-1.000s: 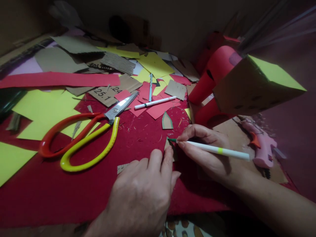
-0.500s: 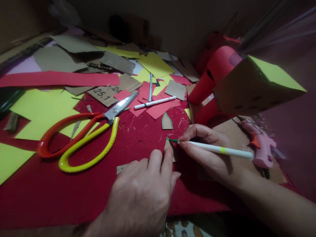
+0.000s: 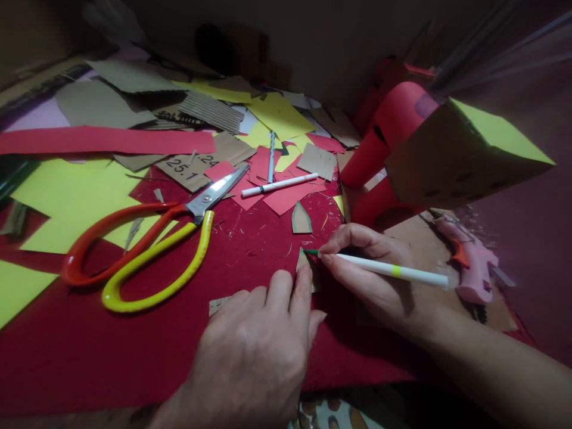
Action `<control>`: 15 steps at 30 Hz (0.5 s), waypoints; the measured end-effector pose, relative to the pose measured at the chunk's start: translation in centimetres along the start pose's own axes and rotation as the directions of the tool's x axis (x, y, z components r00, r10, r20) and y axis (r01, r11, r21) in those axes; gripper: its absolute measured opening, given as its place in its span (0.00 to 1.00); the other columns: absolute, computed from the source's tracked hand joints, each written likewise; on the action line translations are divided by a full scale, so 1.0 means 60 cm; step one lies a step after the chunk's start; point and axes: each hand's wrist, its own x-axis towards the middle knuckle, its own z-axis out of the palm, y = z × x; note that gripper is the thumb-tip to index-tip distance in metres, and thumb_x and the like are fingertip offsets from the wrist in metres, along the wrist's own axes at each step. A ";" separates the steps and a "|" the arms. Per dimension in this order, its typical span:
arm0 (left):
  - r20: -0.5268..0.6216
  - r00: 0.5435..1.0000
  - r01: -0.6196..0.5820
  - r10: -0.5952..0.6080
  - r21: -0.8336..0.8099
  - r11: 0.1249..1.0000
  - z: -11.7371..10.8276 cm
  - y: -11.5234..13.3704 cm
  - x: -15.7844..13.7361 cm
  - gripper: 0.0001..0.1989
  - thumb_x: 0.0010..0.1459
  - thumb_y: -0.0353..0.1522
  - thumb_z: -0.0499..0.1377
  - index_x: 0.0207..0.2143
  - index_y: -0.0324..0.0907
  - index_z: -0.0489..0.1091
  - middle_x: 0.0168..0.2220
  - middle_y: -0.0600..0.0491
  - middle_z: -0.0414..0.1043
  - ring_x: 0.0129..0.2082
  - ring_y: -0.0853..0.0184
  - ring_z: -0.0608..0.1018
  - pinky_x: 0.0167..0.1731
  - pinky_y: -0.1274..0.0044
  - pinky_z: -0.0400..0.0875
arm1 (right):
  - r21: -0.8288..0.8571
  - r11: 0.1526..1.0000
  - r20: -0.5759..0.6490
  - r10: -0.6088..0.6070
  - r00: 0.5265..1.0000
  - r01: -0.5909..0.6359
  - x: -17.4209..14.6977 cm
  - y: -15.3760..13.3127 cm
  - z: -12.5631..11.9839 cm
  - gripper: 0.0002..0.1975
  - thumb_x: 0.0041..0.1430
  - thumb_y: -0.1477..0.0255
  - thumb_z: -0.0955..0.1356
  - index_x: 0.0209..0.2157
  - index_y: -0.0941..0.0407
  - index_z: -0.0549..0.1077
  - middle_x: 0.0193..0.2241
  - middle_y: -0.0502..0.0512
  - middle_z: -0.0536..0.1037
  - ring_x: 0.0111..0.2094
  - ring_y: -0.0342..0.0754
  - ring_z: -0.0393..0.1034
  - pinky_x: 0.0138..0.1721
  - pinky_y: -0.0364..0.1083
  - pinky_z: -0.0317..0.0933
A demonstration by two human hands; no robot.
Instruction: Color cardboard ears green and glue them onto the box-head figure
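My right hand (image 3: 373, 262) pinches a white marker (image 3: 382, 266) with a yellow-green band. Its green tip touches the right edge of a small pointed cardboard piece (image 3: 301, 257), close to the point. My left hand (image 3: 257, 339) presses this piece down on the red tabletop (image 3: 134, 351), with the index finger on it and the thumb off to the right; most of the piece is hidden. Just beyond lies another pointed cardboard piece (image 3: 301, 219) with a green outline. A cardboard scrap (image 3: 218, 305) sticks out left of my left hand.
Scissors (image 3: 205, 199) with red and yellow handles lie open at left. Two more pens, a white one (image 3: 280, 185) and a blue one (image 3: 271, 158), rest among paper scraps. At right stand a red paper and cardboard construction (image 3: 447, 155) and a pink glue gun (image 3: 476, 271).
The marker's rear end has swung slightly left, and its green tip has shifted a little up along the piece's edge. My left hand stays nearly in place.
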 end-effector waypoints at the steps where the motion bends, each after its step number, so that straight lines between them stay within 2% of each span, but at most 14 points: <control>1: 0.001 1.000 0.000 0.000 0.002 1.000 0.000 0.000 0.000 0.19 0.61 0.36 0.53 0.52 0.38 0.70 0.25 0.52 0.66 0.21 0.65 0.69 0.21 0.71 0.60 | 0.005 1.000 0.005 -0.002 1.000 0.002 0.000 0.000 0.000 0.01 0.53 0.74 0.68 0.28 0.56 0.71 0.23 0.49 0.73 0.23 0.41 0.64 0.22 0.39 0.58; 8: 0.001 1.000 0.006 -0.006 0.015 1.000 -0.001 0.001 -0.001 0.19 0.61 0.35 0.54 0.52 0.39 0.70 0.24 0.53 0.64 0.21 0.66 0.69 0.22 0.71 0.60 | 0.068 0.998 -0.041 0.006 0.999 -0.003 -0.005 0.002 -0.003 0.04 0.55 0.72 0.68 0.28 0.55 0.70 0.24 0.48 0.71 0.24 0.41 0.63 0.23 0.40 0.56; 15: 0.011 1.000 0.004 -0.004 0.018 1.000 0.000 0.001 0.000 0.20 0.61 0.36 0.53 0.53 0.38 0.69 0.25 0.53 0.66 0.21 0.66 0.70 0.22 0.72 0.59 | 0.006 1.000 -0.016 -0.011 1.000 0.012 -0.004 0.002 -0.006 0.03 0.52 0.76 0.68 0.26 0.55 0.70 0.24 0.48 0.72 0.24 0.42 0.63 0.23 0.40 0.56</control>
